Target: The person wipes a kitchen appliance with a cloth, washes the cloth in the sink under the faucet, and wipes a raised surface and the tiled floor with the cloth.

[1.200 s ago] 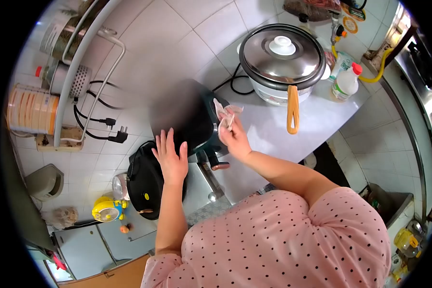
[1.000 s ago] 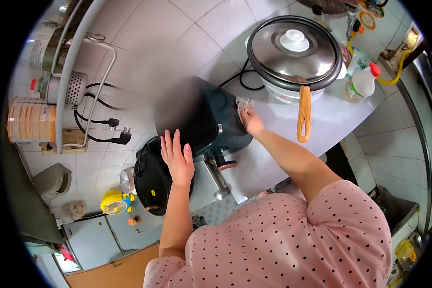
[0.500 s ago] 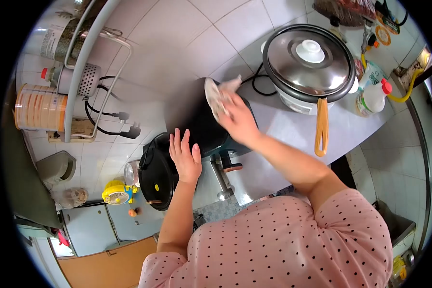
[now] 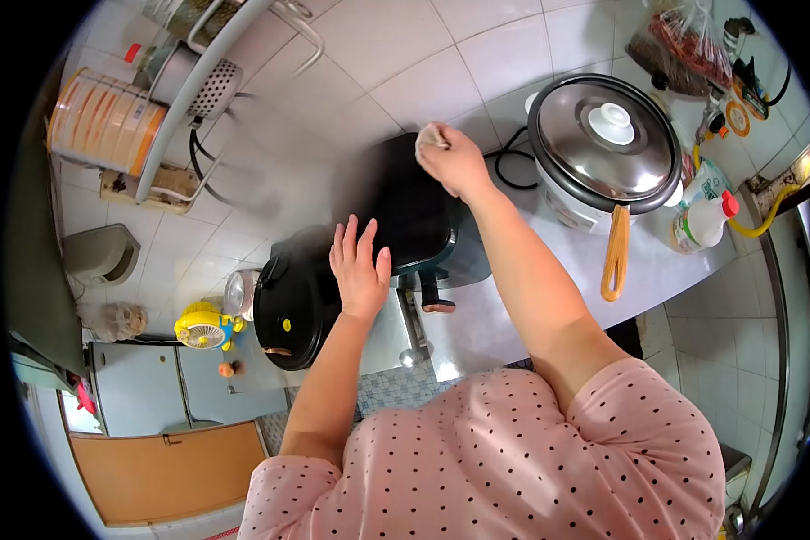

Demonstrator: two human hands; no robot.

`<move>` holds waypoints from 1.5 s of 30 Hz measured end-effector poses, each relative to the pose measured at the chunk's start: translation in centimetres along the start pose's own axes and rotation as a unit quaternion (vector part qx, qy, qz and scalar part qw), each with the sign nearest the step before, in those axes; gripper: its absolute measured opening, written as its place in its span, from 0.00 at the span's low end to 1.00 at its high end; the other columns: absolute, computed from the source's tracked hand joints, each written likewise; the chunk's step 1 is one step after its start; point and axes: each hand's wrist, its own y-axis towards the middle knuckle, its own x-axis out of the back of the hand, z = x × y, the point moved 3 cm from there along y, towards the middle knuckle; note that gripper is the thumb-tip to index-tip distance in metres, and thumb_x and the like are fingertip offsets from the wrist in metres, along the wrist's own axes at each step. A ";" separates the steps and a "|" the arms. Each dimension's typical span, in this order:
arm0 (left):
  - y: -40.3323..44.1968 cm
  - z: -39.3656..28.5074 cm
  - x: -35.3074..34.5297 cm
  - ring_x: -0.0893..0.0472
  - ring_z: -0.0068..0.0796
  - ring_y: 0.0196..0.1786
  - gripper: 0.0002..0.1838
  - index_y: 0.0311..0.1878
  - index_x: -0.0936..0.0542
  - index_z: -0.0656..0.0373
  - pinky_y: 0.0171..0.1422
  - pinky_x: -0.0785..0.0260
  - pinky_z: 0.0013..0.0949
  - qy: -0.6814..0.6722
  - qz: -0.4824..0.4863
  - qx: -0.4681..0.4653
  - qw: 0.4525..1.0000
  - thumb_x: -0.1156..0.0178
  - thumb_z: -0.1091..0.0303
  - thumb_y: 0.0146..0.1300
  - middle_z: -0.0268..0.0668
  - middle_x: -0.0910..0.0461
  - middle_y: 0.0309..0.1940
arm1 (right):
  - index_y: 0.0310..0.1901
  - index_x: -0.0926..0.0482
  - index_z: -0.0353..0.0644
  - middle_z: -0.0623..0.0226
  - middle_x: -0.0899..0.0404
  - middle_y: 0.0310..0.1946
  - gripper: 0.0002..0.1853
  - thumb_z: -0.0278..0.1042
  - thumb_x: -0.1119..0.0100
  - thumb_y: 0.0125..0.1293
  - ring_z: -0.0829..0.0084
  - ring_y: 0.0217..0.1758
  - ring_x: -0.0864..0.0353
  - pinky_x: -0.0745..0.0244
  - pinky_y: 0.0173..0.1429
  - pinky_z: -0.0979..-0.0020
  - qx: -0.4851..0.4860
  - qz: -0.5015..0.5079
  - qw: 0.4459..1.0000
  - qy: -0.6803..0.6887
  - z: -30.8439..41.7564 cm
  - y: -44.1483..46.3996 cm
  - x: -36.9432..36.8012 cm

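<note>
A dark green and black appliance (image 4: 414,207) with a handle on its front stands on the grey counter (image 4: 522,301). My right hand (image 4: 456,162) is closed on a pale crumpled cloth (image 4: 430,139) at the far right part of the appliance's top. At the appliance's near left edge is my left hand (image 4: 362,274), its fingers spread and nothing in it. A blurred patch hides the far left side of the appliance. Beside my left wrist lies a round black appliance (image 4: 288,315) with a small yellow label.
On the right stands a white pot with a glass lid (image 4: 603,135) and a wooden handle (image 4: 616,256), next to a red-capped bottle (image 4: 700,223). A wire rack (image 4: 202,81) hangs on the upper left. A small yellow fan (image 4: 203,326) is at the left.
My right hand has moved with the cloth from the appliance's right side up to the far part of its top. My left hand stays by the near left edge. The view has shifted.
</note>
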 end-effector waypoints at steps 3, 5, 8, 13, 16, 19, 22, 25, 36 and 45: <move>-0.1 -0.1 0.1 0.40 0.56 0.73 0.24 0.68 0.30 0.52 0.74 0.49 0.54 0.017 -0.002 0.004 1.000 0.52 0.58 0.72 0.47 0.37 0.72 | 0.48 0.21 0.38 0.66 0.20 0.22 0.17 0.43 0.42 0.68 0.69 0.27 0.20 0.24 0.35 0.68 -0.100 -0.004 0.986 0.136 -4.2 0.0 0.2; -0.2 -0.3 0.1 0.40 0.56 0.73 0.24 0.68 0.30 0.52 0.74 0.49 0.54 0.019 -0.005 0.006 1.000 0.52 0.58 0.72 0.47 0.37 0.72 | 0.46 0.21 0.39 0.70 0.21 0.21 0.16 0.45 0.44 0.71 0.74 0.22 0.23 0.28 0.29 0.70 -0.155 -0.008 0.979 0.132 -5.0 -2.4 1.5; -0.4 -0.2 -0.2 0.40 0.55 0.73 0.23 0.68 0.30 0.51 0.73 0.48 0.55 0.028 -0.020 0.001 0.999 0.50 0.59 0.71 0.47 0.36 0.71 | 0.44 0.20 0.44 0.72 0.25 0.18 0.15 0.47 0.47 0.73 0.78 0.15 0.30 0.36 0.21 0.72 -0.158 -0.072 0.981 0.088 -7.5 -6.9 2.6; -0.4 -0.1 -0.6 0.41 0.54 0.74 0.23 0.68 0.30 0.49 0.72 0.47 0.59 0.038 -0.024 0.018 0.999 0.50 0.56 0.72 0.46 0.37 0.72 | 0.50 0.21 0.48 0.71 0.27 0.19 0.14 0.46 0.50 0.75 0.78 0.14 0.32 0.37 0.21 0.71 -0.286 -0.138 0.947 0.048 -8.6 -16.0 3.9; -0.5 0.1 -0.1 0.42 0.53 0.75 0.25 0.68 0.30 0.49 0.72 0.48 0.60 -0.036 -0.025 0.026 0.999 0.48 0.52 0.71 0.47 0.37 0.72 | 0.52 0.23 0.48 0.70 0.25 0.22 0.13 0.43 0.53 0.77 0.78 0.17 0.31 0.37 0.22 0.72 -0.273 -0.150 0.949 0.041 -10.8 -20.7 2.8; -0.4 1.7 0.8 0.40 0.56 0.74 0.25 0.65 0.28 0.56 0.75 0.49 0.53 -0.206 -0.063 -0.018 0.976 0.40 0.59 0.67 0.51 0.36 0.71 | 0.52 0.27 0.44 0.71 0.25 0.23 0.12 0.40 0.55 0.78 0.80 0.13 0.39 0.45 0.15 0.73 -0.270 -0.158 0.907 0.282 -10.0 -25.3 3.1; -3.0 -0.9 5.1 0.36 0.52 0.71 0.23 0.64 0.27 0.60 0.74 0.46 0.48 -0.282 -0.100 -0.146 0.943 0.40 0.64 0.66 0.51 0.34 0.69 | 0.52 0.27 0.45 0.72 0.25 0.24 0.11 0.40 0.54 0.78 0.82 0.15 0.37 0.42 0.17 0.75 -0.225 -0.292 0.884 0.288 -6.8 -30.4 3.1; -7.6 -6.4 4.1 0.24 0.31 0.58 0.17 0.60 0.25 0.62 0.64 0.34 0.32 -0.588 0.121 -0.184 0.778 0.43 0.72 0.69 0.44 0.26 0.62 | 0.42 0.28 0.46 0.73 0.27 0.21 0.09 0.39 0.56 0.78 0.79 0.15 0.34 0.43 0.17 0.73 -0.171 -0.372 0.851 0.329 -0.5 -38.4 5.3; -27.9 -23.7 9.9 0.29 0.36 0.64 0.39 0.77 0.48 0.43 0.60 0.26 0.39 -0.512 0.735 -0.168 0.412 0.39 0.62 0.69 0.43 0.40 0.71 | 0.63 0.31 0.46 0.66 0.25 0.51 0.21 0.48 0.52 0.76 0.72 0.52 0.24 0.23 0.49 0.65 0.039 -0.574 0.760 0.302 7.9 -62.9 3.8; -46.8 -40.4 18.5 0.24 0.30 0.60 0.35 0.72 0.39 0.58 0.61 0.27 0.34 -0.497 0.742 -0.351 0.281 0.38 0.78 0.64 0.39 0.27 0.60 | 0.79 0.57 0.49 0.62 0.38 0.70 0.36 0.50 0.56 0.78 0.70 0.71 0.38 0.43 0.72 0.70 0.182 -0.634 0.738 0.146 13.7 -85.2 7.7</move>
